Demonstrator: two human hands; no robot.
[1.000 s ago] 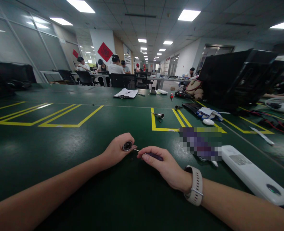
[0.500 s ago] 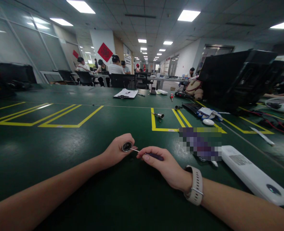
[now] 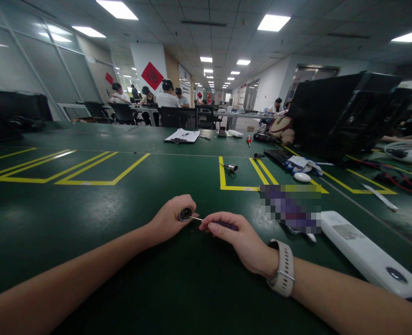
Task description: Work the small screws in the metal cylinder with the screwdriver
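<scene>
Over the green table (image 3: 87, 209), my left hand (image 3: 174, 215) is wrapped round a small round metal part (image 3: 185, 214), its dark open end facing right. My right hand (image 3: 229, 232), with a pale watch strap on the wrist, is closed on a thin screwdriver (image 3: 227, 225) with a dark purple handle. The screwdriver's shaft points left and its tip meets the open end of the round part. Details inside that end are too small to tell. Beyond my hands, a metal cylinder piece (image 3: 231, 168) lies within yellow tape lines.
At the right lie a long white device (image 3: 366, 251), a blurred-out purple item (image 3: 288, 209), a white oval object (image 3: 302, 177) and a cloth (image 3: 302, 164). A black computer case (image 3: 342, 111) stands behind them. A clipboard with papers (image 3: 182, 135) is farther back; people sit beyond.
Both hands, the round part and the screwdriver have shifted very slightly to the right. The tip is still at the round part's open end.
</scene>
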